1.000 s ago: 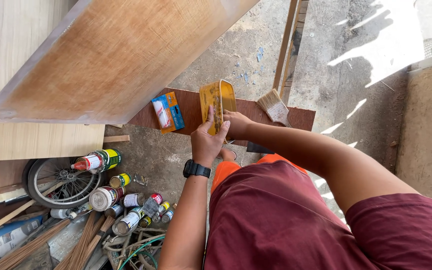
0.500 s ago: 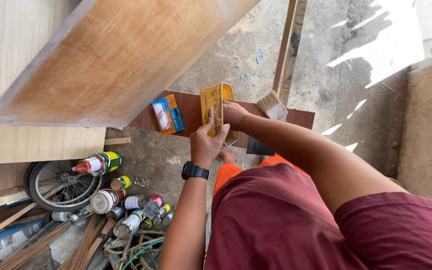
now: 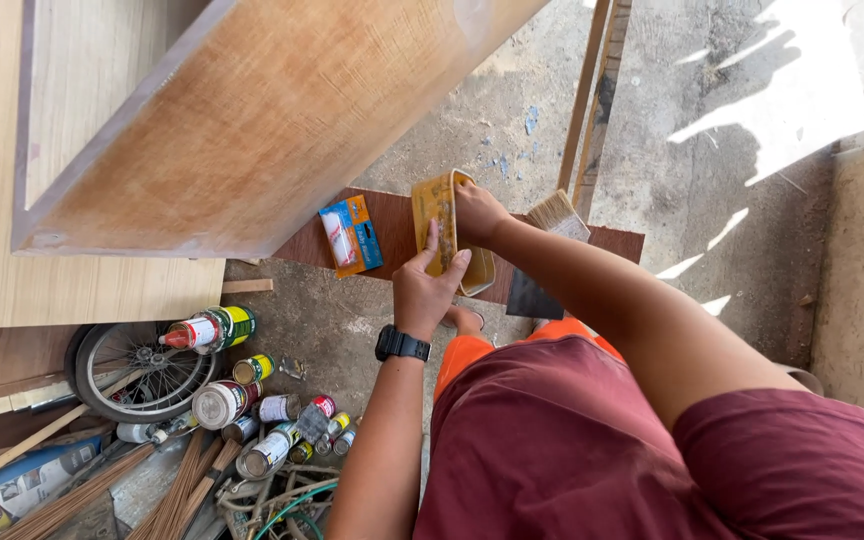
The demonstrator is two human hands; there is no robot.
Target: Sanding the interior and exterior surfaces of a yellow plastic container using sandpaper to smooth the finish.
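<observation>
Yellow tub [image 3: 438,205] beside blue-orange packet [image 3: 351,236]

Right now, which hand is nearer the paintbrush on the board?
Right. The right hand grips the yellow container close beside the paintbrush; the left hand sits on the container's far side.

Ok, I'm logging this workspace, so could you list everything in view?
yellow tray: one, stained, held upright in both hands
packet: one, orange and blue, on the brown board
brown board: one, flat on the ground
brush: one, pale bristles, right of the tray
wooden cabinet: one, tan, upper left
wheel: one, dark, lower left
cans and bottles: several, mixed colours, beside the wheel
watch: one, black, left wrist
left hand: grip on the tray
right hand: grip on the tray's rim
</observation>
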